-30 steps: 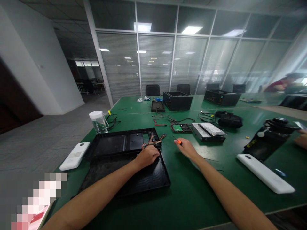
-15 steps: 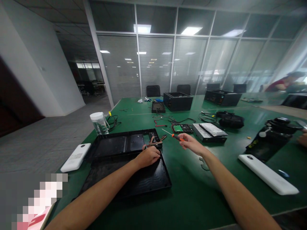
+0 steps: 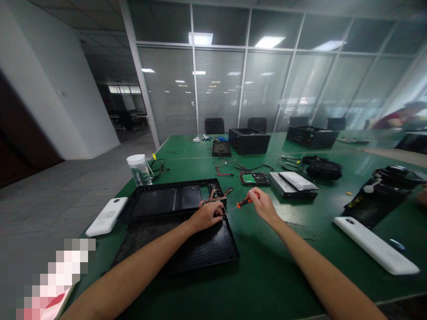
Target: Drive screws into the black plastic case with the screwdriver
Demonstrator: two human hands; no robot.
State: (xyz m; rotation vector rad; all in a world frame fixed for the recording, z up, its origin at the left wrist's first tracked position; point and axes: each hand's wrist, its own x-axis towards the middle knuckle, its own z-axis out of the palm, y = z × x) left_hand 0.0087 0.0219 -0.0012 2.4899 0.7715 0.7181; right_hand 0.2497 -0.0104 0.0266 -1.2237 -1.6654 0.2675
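In the head view, the left hand (image 3: 208, 217) is over the open black case (image 3: 187, 255), its fingers curled near striped wires (image 3: 218, 198) — whether they grip anything, I cannot tell. The right hand (image 3: 263, 205) has its fingers wrapped around an orange-and-black screwdriver (image 3: 245, 202) — shaft pointing toward the case, above the green surface (image 3: 270, 280).

– Noted any change at the right hand (image 3: 262, 205)?
– Turned the screwdriver (image 3: 244, 202) over. Pointed it up-left half a second ago; now slants it down-left, tip near the black casing (image 3: 213, 246).
– And at the left hand (image 3: 207, 217)?
– Loosened its curl, now showing a dark gap between fingers and thumb.
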